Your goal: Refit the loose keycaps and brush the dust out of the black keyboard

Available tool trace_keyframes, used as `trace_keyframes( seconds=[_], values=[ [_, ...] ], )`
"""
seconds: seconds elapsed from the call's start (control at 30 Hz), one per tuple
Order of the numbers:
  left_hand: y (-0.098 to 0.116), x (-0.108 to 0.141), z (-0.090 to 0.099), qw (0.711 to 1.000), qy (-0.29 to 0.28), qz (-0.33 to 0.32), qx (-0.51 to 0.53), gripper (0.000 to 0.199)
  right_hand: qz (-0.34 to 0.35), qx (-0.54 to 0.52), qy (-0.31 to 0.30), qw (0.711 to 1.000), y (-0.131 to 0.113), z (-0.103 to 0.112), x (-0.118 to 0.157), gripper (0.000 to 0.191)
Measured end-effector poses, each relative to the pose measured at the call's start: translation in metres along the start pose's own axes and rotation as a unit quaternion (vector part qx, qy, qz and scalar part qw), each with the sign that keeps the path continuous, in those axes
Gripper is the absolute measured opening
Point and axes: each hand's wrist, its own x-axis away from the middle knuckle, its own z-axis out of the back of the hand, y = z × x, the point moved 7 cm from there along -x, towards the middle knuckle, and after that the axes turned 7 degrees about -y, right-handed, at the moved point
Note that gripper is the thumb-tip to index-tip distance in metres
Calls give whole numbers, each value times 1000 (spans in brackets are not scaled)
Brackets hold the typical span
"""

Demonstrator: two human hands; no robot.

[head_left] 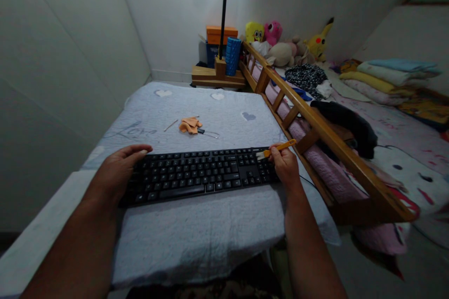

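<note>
The fingers of our right hand [286,167] are closed on a slim yellow-orange brush with pale bristles [288,144], its handle slanting up to the right and its bristle end pointing left. That end is at the far edge of a long, black, full-size keyboard [196,173], over the keys just left of those fingers; in this dim view we can't be sure whether the bristles touch the keys or sit slightly above them.

The keyboard lies flat on the counter [206,238], under a pale blue, heart-patterned cloth. Its long axis runs from our left fingers across to our right ones, the left end a little closer to us. Most of it stretches leftward from the brush, so our right hand is the nearer to the number pad. Our left hand [114,175] is against the opposite end, thumb near the forefinger at the far corner; its lower fingers are hidden, so we can't tell whether they clamp the edge.

Beyond the keyboard, between the two sets of fingers, lie a crumpled orange cloth [190,124], a black-handled wire tool [201,131] touching or just beside it, and a thin pale stick [170,125].
</note>
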Motion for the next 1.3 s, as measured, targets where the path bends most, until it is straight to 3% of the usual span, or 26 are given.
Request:
trace_keyframes(
  seconds=[0.23, 0.37, 0.43, 0.57, 0.7, 0.8, 0.93, 1.03, 1.1, 1.2, 1.3],
  values=[
    [-1, -2, 0, 1000, -2, 4, -5, 46, -11, 118, 111, 987, 18, 26, -3, 39],
    [-2, -2, 1, 1000, 6, 1, 3, 46, -17, 99, 157, 983, 20, 35, -2, 33],
    [-2, -2, 1, 1000, 9, -1, 10, 46, -14, 33, 138, 990, 16, 33, -1, 28],
    [-1, -2, 0, 1000, 7, -6, 16, 45, -7, -100, 5, 995, 3, 9, 0, 23],
    [1, -1, 2, 1000, 10, -13, 7, 44, -7, -109, -92, 990, -3, -12, 4, 25],
    [0, 0, 2, 1000, 10, -2, 8, 44, 5, -44, -84, 995, -2, -10, 3, 24],
    [-2, 0, 0, 1000, 3, 8, 23, 45, -4, 34, 13, 999, 4, 11, 0, 23],
    [-2, -1, -1, 1000, 2, 4, 23, 44, -15, 30, 67, 997, 7, 24, 2, 22],
    [-3, -2, -1, 1000, 2, 5, 21, 44, -17, -21, 61, 998, 7, 22, 3, 21],
    [-5, -5, 1, 1000, 5, 2, 15, 43, -14, -110, -4, 994, 6, 6, 4, 21],
    [-8, -9, 2, 1000, 5, -3, 12, 42, -1, -108, -64, 992, 2, -8, 5, 22]
  ],
)
